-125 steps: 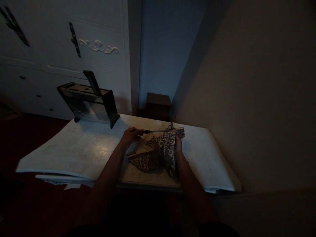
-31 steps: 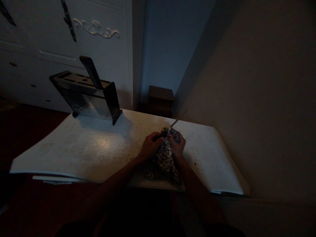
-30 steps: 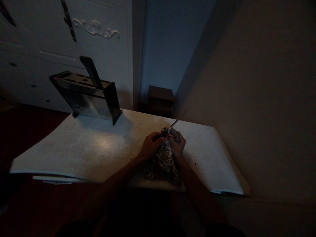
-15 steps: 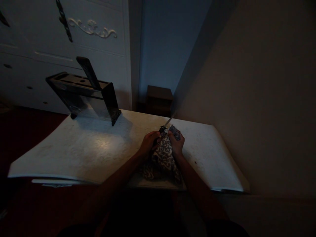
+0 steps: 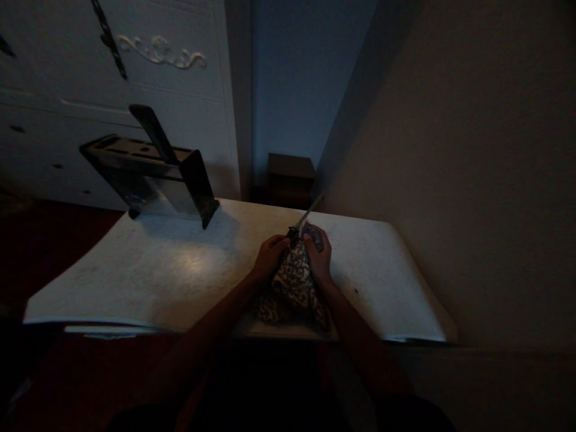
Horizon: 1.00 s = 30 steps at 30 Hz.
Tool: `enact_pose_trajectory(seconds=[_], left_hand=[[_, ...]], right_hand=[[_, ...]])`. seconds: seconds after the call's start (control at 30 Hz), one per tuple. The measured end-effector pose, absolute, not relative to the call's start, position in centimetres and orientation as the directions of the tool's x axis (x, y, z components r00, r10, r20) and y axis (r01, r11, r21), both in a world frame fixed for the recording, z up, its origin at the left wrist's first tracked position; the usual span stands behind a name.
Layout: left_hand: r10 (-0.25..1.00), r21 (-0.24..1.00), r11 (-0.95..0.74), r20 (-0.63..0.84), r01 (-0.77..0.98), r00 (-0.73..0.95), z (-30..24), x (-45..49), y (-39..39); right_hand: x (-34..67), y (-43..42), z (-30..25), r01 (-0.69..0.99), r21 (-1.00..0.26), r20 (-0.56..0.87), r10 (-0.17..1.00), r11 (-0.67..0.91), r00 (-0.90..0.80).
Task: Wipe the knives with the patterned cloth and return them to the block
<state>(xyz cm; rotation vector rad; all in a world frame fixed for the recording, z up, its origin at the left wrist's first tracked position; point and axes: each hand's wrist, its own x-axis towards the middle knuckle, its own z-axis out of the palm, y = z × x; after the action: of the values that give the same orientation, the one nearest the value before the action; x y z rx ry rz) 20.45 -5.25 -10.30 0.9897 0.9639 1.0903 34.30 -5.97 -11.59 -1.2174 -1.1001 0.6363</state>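
Note:
My left hand (image 5: 269, 257) is closed around the dark handle of a knife (image 5: 310, 209), whose thin blade points up and away to the right. A brown and cream patterned cloth (image 5: 294, 279) hangs below the handle and spreads onto the table. With its fingers bent, my right hand (image 5: 320, 259) grips a bunched part of this cloth, its greyish side showing, right beside the base of the blade. Most of the handle is hidden by my left fingers and the cloth.
A knife block (image 5: 200, 186) with clear sides stands at the table's back left, one large black-handled knife (image 5: 153, 132) in it. The white table (image 5: 216, 270) meets a wall on the right. Behind are a white cabinet (image 5: 189, 114) and a small brown box-like piece (image 5: 291, 166).
The bunched cloth and my right hand have shifted slightly closer to the knife's blade base. My left hand keeps its hold on the handle. The view has moved a little.

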Motion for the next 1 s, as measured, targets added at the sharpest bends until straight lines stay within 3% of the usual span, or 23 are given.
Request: enact_pose_trajectory(seconds=[0.23,0.53,0.77,0.87,1.0], left_hand=[[0.988,0.992,0.054,-0.037,-0.116,0.151,-11.3,20.5,-5.1],[0.986,0.996,-0.074,0.082,-0.058,0.148,-10.5,20.2,-5.5],[0.982,0.988,-0.152,0.153,-0.011,0.111,-10.5,19.8,-5.9],[0.985,0.990,-0.140,0.142,-0.028,0.093,-10.7,19.7,-6.0],[0.994,0.992,-0.039,0.051,-0.120,0.097,-10.7,19.6,-5.7]], right_hand=[[34.8,-5.7,-12.1,0.244,-0.930,0.362,0.806,0.276,0.468],[34.9,-6.0,-11.7,0.148,-0.921,0.389,0.874,0.360,0.293],[35.1,-6.7,-11.4,0.122,-0.872,0.490,0.848,0.475,0.201],[35.1,-6.8,-11.2,0.114,-0.851,0.525,0.829,0.513,0.191],[34.8,-6.7,-11.1,0.116,-0.901,0.433,0.873,0.418,0.222]])
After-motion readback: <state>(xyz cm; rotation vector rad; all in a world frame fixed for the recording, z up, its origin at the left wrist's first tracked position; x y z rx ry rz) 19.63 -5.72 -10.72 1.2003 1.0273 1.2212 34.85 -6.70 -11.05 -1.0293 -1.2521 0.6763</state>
